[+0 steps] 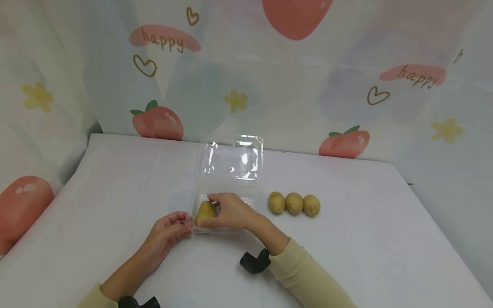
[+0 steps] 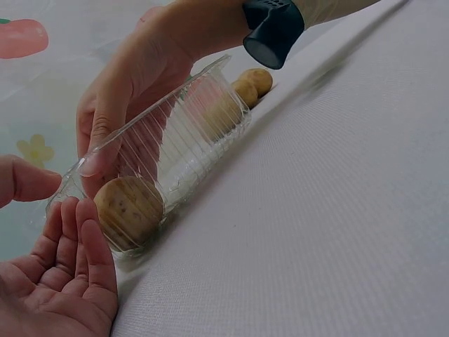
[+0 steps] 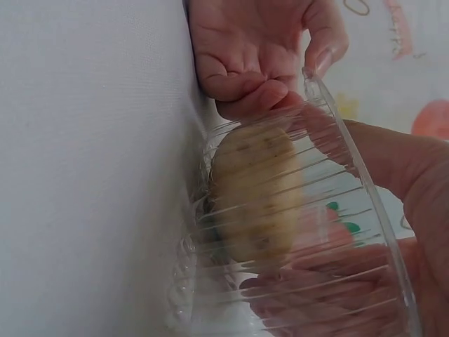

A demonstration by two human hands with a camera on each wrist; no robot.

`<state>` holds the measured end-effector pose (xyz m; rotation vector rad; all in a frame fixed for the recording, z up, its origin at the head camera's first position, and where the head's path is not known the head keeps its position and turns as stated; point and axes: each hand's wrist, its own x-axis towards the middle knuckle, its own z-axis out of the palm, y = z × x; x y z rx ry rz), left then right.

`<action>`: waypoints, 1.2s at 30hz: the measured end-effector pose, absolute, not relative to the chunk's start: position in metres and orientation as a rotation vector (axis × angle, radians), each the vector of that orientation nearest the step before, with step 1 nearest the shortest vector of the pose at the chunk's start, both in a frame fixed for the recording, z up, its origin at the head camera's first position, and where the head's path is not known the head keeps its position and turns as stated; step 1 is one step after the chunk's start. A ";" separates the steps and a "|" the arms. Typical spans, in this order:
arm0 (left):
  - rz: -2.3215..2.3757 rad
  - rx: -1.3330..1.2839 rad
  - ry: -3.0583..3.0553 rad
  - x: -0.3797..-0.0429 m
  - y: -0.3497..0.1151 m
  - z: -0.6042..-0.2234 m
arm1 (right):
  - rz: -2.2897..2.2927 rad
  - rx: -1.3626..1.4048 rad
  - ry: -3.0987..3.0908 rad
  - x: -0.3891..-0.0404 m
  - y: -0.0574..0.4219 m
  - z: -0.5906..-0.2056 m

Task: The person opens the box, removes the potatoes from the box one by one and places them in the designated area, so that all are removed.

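A clear plastic clamshell container [image 1: 231,231] sits on the table with its lid [image 1: 231,160] raised at the back. Inside its left end lies a yellow-brown potato [image 1: 205,214] with dark eyes, seen through the ribbed wall in both wrist views. My right hand [image 1: 233,211] reaches into the container and holds this potato, thumb on the near side and fingers on the far side. At the container's left corner, my left hand [image 1: 169,233] pinches the edge, thumb at the rim and fingers against the outer wall [image 3: 330,203].
Three more potatoes [image 1: 294,203] stand in a row on the white tablecloth [image 1: 369,239], right of the container. Black wrist mounts [image 1: 255,262] sit on both forearms. A printed backdrop [image 1: 269,85] hangs behind the table's far edge.
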<state>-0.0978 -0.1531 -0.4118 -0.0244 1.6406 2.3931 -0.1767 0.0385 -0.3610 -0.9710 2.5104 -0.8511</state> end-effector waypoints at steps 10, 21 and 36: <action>2.394 -0.032 1.641 -0.098 -0.152 -0.412 | -0.780 -0.971 2.494 -0.181 0.033 -0.361; 2.403 -0.044 1.635 -0.098 -0.152 -0.413 | -0.763 -1.049 2.487 -0.184 0.028 -0.362; 2.411 -0.025 1.622 -0.097 -0.152 -0.412 | -0.738 -1.198 2.477 -0.192 0.027 -0.362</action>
